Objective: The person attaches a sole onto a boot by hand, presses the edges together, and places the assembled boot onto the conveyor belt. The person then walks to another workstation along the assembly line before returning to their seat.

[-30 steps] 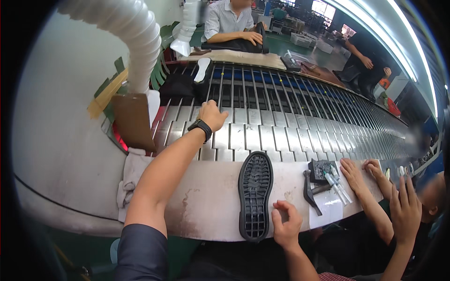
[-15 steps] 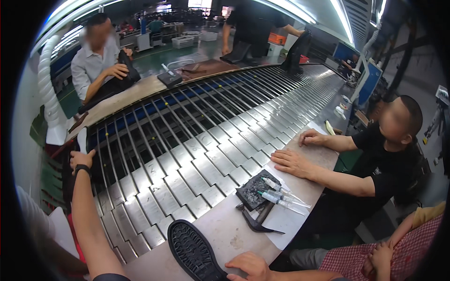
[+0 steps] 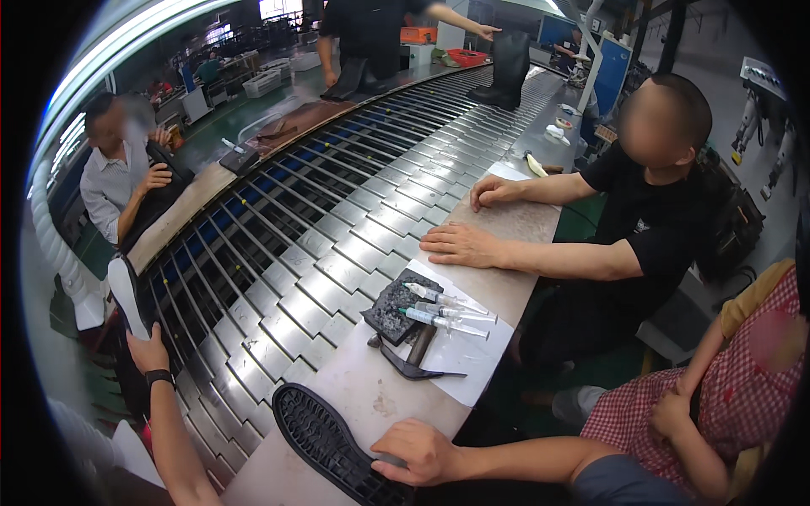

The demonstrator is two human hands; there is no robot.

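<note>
A: Position of the black shoe sole [image 3: 333,451] was logged: flat on the surface [image 3: 371,392], tread up, at the near edge. Its long axis was noted as running from upper left to lower right, toe end toward the slatted metal conveyor [image 3: 337,244], heel end under the right hand [image 3: 419,451].

B: Right hand state?

A: It was recorded as resting on the heel end, fingers curled loosely over the sole's edge, palm down; a pressing hold rather than a pinch.

B: And the left hand [image 3: 148,352]?

A: It was seen well apart from that sole, out at the far left beyond the conveyor's edge. Its fingers were closed around the lower end of a second sole, white-faced [image 3: 125,295], held upright. A dark wristband was noted below it.

B: So the nearer hand to the black sole?

A: The right, already touching it. The left was judged to lie across the whole width of the surface corner from it.

B: Neighbours?

A: Syringes [image 3: 443,308] on white paper [image 3: 472,354] and a dark textured pad [image 3: 401,304] were noted beyond the sole, near a co-worker's hand [image 3: 460,244], apart from it.
</note>
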